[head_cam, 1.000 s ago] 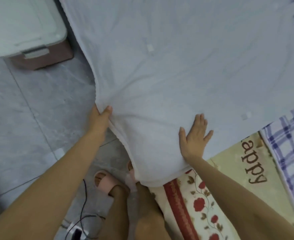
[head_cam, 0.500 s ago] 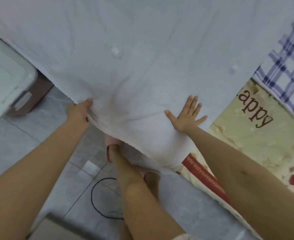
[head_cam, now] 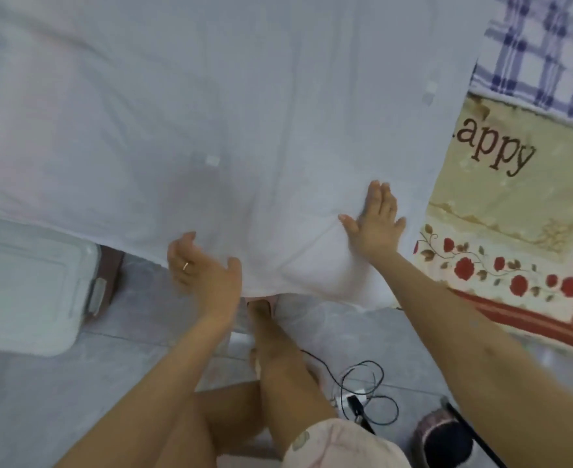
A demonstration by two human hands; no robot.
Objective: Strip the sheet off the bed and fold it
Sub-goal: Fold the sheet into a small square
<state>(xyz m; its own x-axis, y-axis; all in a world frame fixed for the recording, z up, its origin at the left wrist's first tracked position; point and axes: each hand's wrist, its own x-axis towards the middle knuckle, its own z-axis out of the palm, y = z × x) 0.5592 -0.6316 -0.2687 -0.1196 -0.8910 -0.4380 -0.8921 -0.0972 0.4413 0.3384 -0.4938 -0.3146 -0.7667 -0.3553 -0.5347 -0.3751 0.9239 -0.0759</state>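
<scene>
White sheet (head_cam: pixel 244 96) spread wide. Right grip (head_cam: pixel 376 228) presses flat on it, fingers straight, by its right edge. Left grip (head_cam: pixel 204 271), loosely cupped and empty, sits at the near edge.

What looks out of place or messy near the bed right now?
A black cable lies in loose loops on the floor right beside the person's foot, a possible trip risk. The white sheet shows only ordinary wrinkles.
</scene>
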